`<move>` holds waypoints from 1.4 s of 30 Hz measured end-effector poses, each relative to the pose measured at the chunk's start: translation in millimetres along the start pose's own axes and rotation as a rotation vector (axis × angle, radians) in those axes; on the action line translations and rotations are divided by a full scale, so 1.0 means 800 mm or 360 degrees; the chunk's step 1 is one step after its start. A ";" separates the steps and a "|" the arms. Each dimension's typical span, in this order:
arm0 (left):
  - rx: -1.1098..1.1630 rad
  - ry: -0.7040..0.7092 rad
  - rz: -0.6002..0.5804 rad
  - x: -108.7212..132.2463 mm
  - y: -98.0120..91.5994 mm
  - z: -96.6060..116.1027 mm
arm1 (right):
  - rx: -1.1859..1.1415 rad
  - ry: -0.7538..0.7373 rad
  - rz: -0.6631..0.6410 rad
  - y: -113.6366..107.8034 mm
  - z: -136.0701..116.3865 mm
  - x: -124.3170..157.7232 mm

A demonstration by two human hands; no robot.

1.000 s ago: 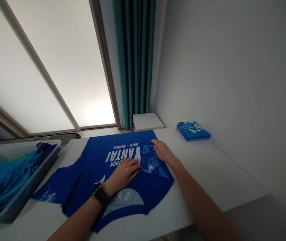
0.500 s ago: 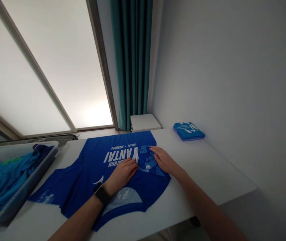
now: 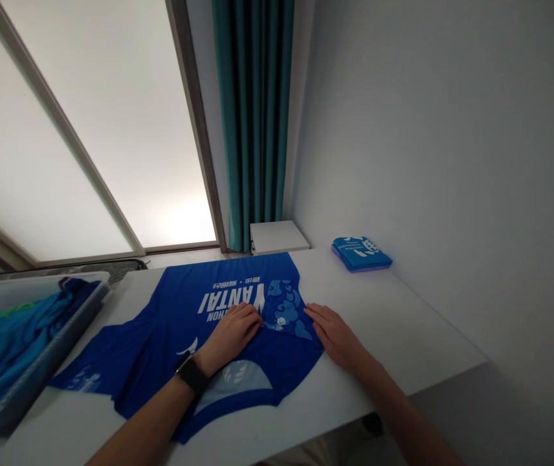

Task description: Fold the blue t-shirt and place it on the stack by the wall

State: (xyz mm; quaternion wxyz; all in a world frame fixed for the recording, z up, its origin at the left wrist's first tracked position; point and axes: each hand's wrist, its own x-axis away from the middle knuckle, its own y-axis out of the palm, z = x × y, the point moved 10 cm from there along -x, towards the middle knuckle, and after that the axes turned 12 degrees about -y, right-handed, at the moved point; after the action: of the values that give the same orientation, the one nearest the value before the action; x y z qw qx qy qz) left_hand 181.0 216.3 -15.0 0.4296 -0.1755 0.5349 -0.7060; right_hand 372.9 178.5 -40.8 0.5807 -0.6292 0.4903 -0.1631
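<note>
A blue T-shirt [image 3: 175, 291] with white "YANTAI" lettering lies spread on the white table [image 3: 378, 330], its neckline towards me. The right sleeve [image 3: 284, 304], printed with lighter blue shapes, is folded inward over the chest. At that sleeve's inner edge, my left hand [image 3: 231, 330] has its fingers curled together on the fabric; the fingertips are partly hidden. My right hand [image 3: 338, 336] rests by the shirt's right edge, fingers stretched out and touching the folded side. The other sleeve [image 3: 83, 375] lies out flat to the left.
Left of the shirt stands a plastic bin [image 3: 39, 382] holding crumpled blue clothes [image 3: 15, 330]. A folded blue stack [image 3: 362, 254] sits at the table's far right, near the wall. Beyond the table are a white cabinet [image 3: 279, 236] and a teal curtain [image 3: 257, 129].
My right hand has slid off the folded sleeve towards the shirt's right edge and nearer to me. My left hand stays at the sleeve's inner edge. The view has shifted slightly.
</note>
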 end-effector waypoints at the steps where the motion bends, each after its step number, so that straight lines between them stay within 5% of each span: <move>1: -0.0006 -0.0001 -0.0006 0.000 0.000 0.000 | 0.0023 -0.0004 0.0003 -0.001 -0.001 -0.001; 12: 0.0028 0.0015 -0.0014 0.001 -0.002 0.002 | -0.0046 0.0085 0.0001 0.001 0.010 0.001; 18: 0.0003 0.0011 -0.0017 0.000 -0.001 0.002 | 0.0005 0.0005 -0.0061 0.001 -0.003 -0.039; 24: -0.0011 0.0020 -0.0007 0.000 -0.003 0.005 | 0.0229 -0.0006 -0.0197 0.027 -0.031 -0.091; 29: 0.0013 0.0035 0.0001 0.001 -0.003 0.004 | 0.0247 0.0067 -0.0266 0.052 -0.028 -0.091; 36: 0.0078 -0.0005 -0.0006 0.003 -0.008 0.005 | 0.0144 0.0085 -0.0237 0.055 -0.015 -0.087; 42: 0.0260 -0.0147 0.0085 0.002 -0.022 -0.007 | -0.0123 0.0120 0.0012 0.040 0.013 -0.081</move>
State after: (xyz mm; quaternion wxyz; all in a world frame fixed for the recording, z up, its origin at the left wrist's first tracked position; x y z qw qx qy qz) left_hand 168.7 219.5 -1.3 0.4853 -0.1579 0.4597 -0.7268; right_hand 336.7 241.6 -48.3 0.5377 -0.6427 0.5200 -0.1656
